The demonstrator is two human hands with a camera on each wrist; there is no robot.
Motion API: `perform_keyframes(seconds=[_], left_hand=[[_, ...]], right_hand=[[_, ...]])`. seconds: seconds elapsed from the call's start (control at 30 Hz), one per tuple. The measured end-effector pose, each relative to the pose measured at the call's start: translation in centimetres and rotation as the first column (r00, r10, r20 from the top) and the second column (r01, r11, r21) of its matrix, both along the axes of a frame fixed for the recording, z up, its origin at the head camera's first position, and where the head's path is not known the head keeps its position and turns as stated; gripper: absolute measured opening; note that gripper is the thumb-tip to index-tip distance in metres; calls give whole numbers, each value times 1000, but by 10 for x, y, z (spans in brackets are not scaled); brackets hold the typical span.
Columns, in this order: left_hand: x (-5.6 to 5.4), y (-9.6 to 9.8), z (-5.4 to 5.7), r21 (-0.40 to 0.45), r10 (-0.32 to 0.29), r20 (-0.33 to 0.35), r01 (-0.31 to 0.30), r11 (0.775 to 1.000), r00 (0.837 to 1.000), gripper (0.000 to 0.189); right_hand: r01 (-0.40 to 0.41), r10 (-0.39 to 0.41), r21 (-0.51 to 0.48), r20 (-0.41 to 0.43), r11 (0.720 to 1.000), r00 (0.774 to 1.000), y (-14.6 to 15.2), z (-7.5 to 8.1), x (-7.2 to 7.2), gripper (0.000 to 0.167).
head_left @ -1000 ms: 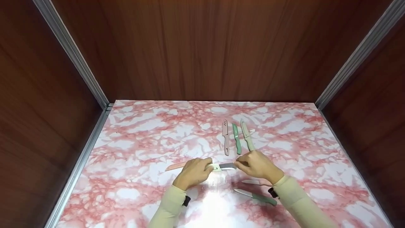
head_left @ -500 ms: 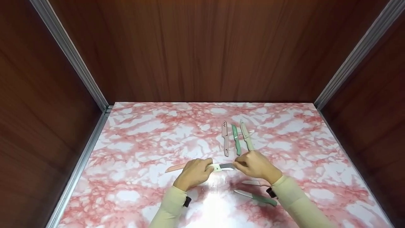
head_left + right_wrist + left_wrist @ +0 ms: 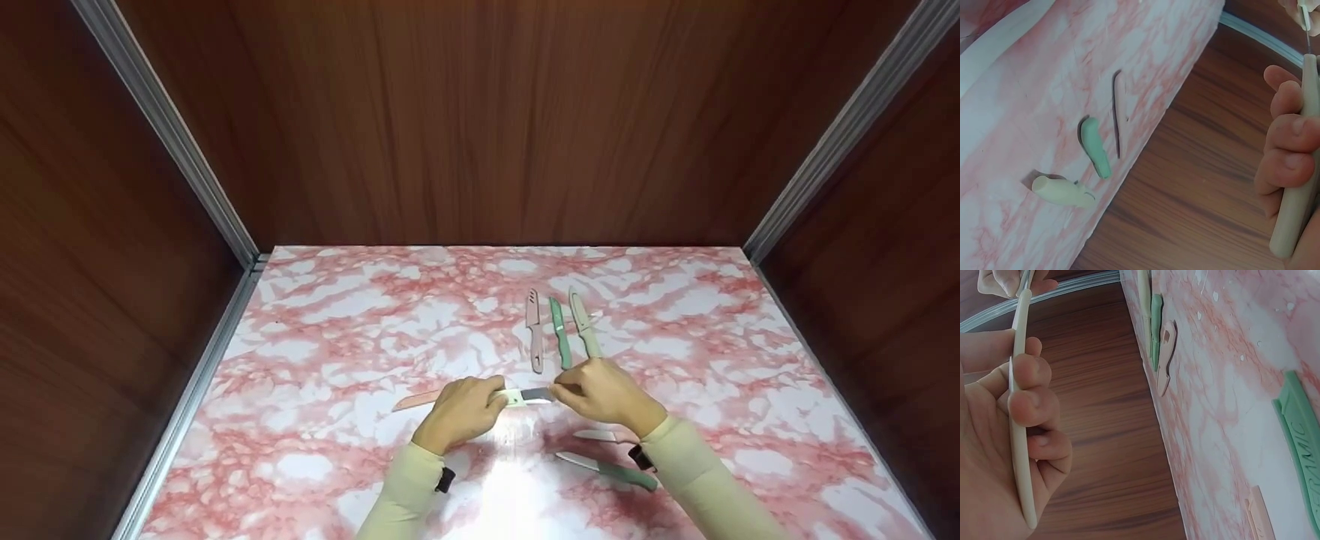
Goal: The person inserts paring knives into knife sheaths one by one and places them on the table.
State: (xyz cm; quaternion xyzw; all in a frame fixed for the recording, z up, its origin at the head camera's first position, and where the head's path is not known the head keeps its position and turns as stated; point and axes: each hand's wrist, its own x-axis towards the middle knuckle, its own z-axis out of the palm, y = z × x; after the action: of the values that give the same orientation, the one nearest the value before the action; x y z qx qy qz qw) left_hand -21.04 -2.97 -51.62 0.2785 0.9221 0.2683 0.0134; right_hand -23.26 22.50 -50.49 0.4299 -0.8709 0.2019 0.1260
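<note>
My left hand (image 3: 461, 409) grips a thin cream knife sheath (image 3: 1021, 461), its fingers curled round it. My right hand (image 3: 606, 394) holds the cream handle of a knife (image 3: 1293, 216). The blade, grey in the head view (image 3: 536, 394), spans the gap between the hands, its tip end at the sheath's mouth; how deep it sits inside I cannot tell. A pink sheath (image 3: 415, 400) lies on the table left of my left hand. The left wrist view also shows a green sheath (image 3: 1300, 444) lettered in relief.
Behind the hands lie a pink knife (image 3: 534, 330), a green knife (image 3: 560, 334) and a cream knife (image 3: 583, 322), all sheathed. Below my right hand, a white-bladed knife with a pink handle (image 3: 600, 435) and a green-handled one (image 3: 611, 472) lie bare on the marbled table (image 3: 337, 450).
My right hand has shifted slightly left toward my left hand, and a little less blade shows between them. The head view has tilted slightly; the knives on the table keep their places.
</note>
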Motion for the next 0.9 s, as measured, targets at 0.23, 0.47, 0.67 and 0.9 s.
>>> perform_keyframes(seconds=[0.23, 0.47, 0.67, 0.9], left_hand=[[0, 0, -1, 16, 0, 7, 0, 1000, 1000, 23], [0, -1, -1, 24, 6, 21, -7, 1000, 1000, 22], [0, -2, -3, 35, 9, 16, -9, 999, 1000, 22], [0, -3, -4, 51, 19, 48, -21, 998, 999, 20]], right_hand=[[7, -7, -6, 2, 1000, 1000, -2, 0, 1, 27], [11, -11, -1, 13, 1000, 1000, -5, -1, 1, 27], [6, -6, -7, 27, 1000, 1000, -7, -1, 1, 27], [7, -7, -9, 39, 1000, 999, -8, -2, 1, 28]])
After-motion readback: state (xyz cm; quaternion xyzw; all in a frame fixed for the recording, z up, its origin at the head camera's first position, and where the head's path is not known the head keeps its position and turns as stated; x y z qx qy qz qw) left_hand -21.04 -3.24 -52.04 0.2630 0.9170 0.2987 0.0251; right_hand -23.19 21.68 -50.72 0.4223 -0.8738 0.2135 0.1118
